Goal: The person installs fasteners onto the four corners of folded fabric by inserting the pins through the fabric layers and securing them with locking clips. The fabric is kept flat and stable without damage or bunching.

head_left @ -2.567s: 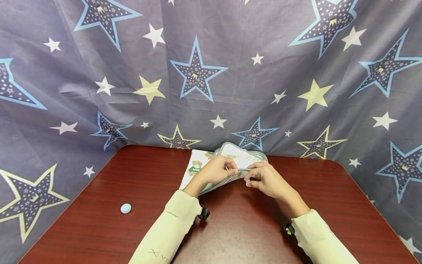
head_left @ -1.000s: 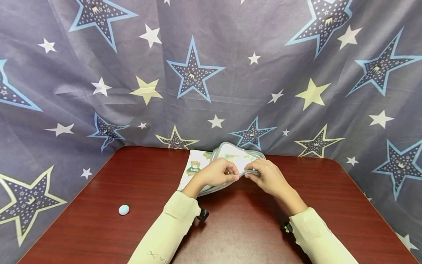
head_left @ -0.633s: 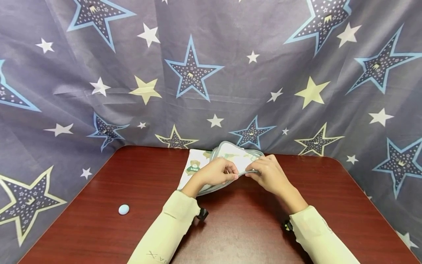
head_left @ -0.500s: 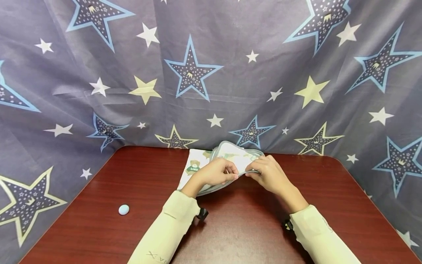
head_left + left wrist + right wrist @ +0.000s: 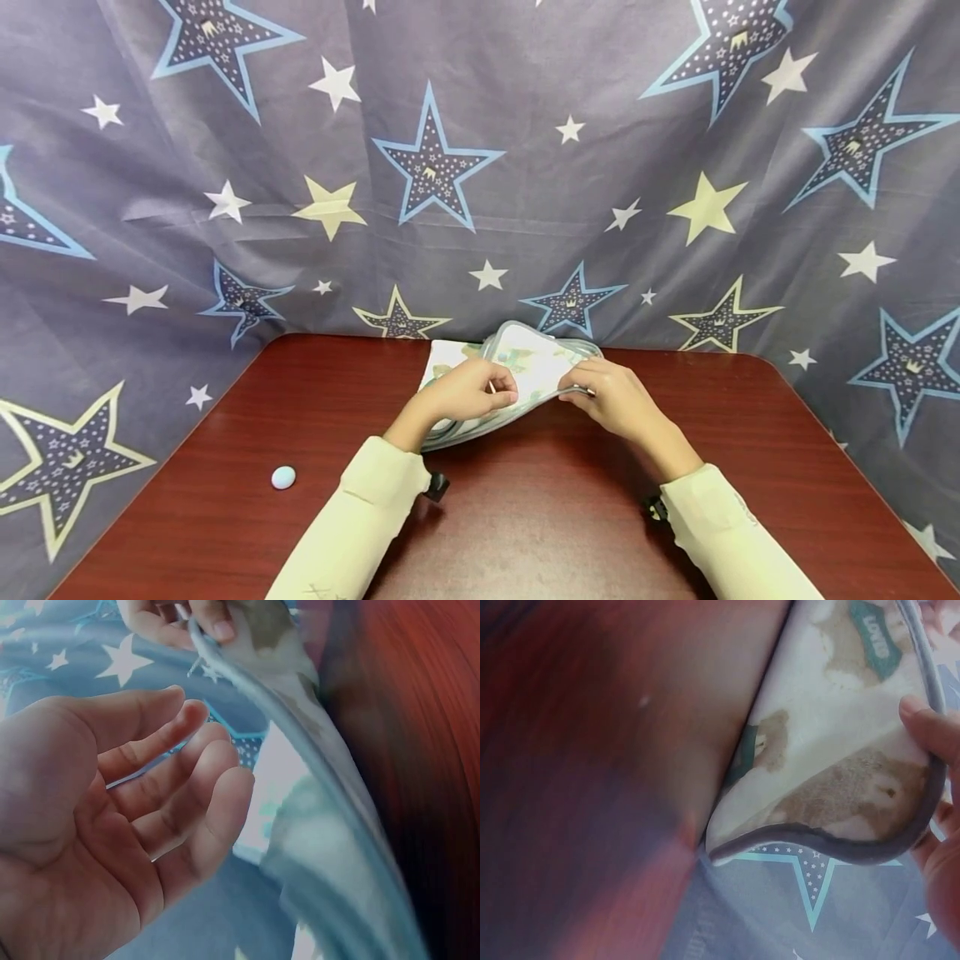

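Observation:
A soft white piece printed with brown bears (image 5: 527, 354), edged in grey piping, lies at the back of the table, its near edge lifted. Whether it is a pouch or a layered cloth I cannot tell. My right hand (image 5: 613, 398) pinches its grey edge between thumb and fingers; in the right wrist view the edge bends below the thumb (image 5: 930, 727). My left hand (image 5: 467, 390) hovers over its left part. In the left wrist view, the left hand's loosely curled fingers (image 5: 225, 802) hold nothing and stand apart from the piping (image 5: 300, 742).
On the left of the reddish-brown table (image 5: 517, 533) rests a small pale-blue egg-shaped thing (image 5: 283, 477). A grey-blue curtain with stars (image 5: 465, 250) hangs right behind the table and along its sides.
My left hand has let go of the grey edge and moved left. The right hand, earlier just at the edge, now keeps its pinch. The pale-blue thing stays put.

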### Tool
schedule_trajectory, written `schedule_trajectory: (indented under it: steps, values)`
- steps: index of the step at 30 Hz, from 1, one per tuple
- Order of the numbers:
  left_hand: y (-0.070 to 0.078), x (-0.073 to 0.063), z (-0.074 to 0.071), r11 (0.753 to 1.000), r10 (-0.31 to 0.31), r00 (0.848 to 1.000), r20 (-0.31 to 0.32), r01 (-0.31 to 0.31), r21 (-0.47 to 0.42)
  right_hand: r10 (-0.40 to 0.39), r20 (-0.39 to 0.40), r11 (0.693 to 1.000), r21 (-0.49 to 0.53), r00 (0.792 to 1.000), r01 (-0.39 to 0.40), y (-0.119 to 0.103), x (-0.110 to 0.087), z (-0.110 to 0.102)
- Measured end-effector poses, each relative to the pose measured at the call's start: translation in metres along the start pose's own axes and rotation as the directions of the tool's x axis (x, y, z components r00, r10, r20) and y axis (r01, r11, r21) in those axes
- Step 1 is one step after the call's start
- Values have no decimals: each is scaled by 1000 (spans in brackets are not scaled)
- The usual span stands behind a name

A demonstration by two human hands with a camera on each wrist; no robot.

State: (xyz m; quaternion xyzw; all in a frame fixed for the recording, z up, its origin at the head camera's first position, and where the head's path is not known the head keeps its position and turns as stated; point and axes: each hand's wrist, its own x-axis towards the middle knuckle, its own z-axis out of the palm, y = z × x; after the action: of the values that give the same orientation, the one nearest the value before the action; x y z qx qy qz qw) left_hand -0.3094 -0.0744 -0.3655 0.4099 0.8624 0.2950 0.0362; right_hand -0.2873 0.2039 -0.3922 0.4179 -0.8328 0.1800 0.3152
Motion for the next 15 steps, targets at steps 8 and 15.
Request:
schedule_trajectory:
  steps: [8,15]
  values:
    - [-10,-31,-20,988,-2,1000,12,0,154,9,-1,1000,-14,1000,-9,1,1,-3]
    - [-30,-70,-30,960,-35,999,12,30,280,15,11,1000,-22,1000,-14,1,-1,-2]
